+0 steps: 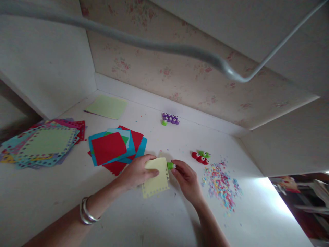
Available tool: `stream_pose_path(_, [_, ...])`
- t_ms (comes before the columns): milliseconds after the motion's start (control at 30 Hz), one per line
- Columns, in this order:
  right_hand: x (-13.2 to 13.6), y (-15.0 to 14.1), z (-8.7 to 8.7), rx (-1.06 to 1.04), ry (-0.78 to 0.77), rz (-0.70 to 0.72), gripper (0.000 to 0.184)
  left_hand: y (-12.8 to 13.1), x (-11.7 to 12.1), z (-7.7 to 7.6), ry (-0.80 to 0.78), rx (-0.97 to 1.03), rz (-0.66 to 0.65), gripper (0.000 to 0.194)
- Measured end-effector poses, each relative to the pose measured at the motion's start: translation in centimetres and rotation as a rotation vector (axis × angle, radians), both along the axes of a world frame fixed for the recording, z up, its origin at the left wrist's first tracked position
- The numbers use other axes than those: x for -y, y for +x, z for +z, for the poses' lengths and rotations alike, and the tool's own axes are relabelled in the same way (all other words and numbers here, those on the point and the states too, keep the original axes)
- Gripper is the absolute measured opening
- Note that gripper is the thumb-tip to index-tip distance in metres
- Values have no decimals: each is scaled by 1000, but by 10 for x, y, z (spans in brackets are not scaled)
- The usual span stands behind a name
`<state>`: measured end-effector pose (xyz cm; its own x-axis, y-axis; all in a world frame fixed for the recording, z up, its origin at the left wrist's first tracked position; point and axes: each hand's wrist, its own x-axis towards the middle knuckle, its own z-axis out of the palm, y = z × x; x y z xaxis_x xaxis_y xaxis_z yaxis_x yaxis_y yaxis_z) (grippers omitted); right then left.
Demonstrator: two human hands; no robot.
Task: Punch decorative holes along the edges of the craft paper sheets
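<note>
A pale yellow sheet of paper point(155, 178) is pinched between the thumb and fingers of my left hand point(142, 171), which holds it by its upper left part. Punched holes run along its lower edge and part of its right edge. My right hand point(186, 178) grips a small green craft punch point(171, 166) between thumb and fingers. The punch sits at the sheet's right edge, above the row of holes. Whether its jaw is pressed down cannot be seen.
Colored sheets point(109, 147) lie left of my hands, beside a pile of hole-edged papers point(48, 142). Pale green sheets point(106, 107) rest near the back. Purple punches point(171, 118) stand by the wall, red punches point(200, 158) at right near scattered confetti point(222, 187). A pipe point(154, 44) crosses above.
</note>
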<state>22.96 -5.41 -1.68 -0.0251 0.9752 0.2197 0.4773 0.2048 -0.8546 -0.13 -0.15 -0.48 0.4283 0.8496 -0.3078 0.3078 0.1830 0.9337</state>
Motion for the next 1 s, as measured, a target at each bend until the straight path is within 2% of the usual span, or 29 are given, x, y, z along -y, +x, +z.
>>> stream_pose_path(833, [1, 2, 0, 56, 50, 40, 23, -1, -1, -8, 58, -54, -23, 51])
stream_pose_path(1000, [1, 4, 0, 118, 57, 54, 25, -2, -2, -7, 55, -59, -19, 49])
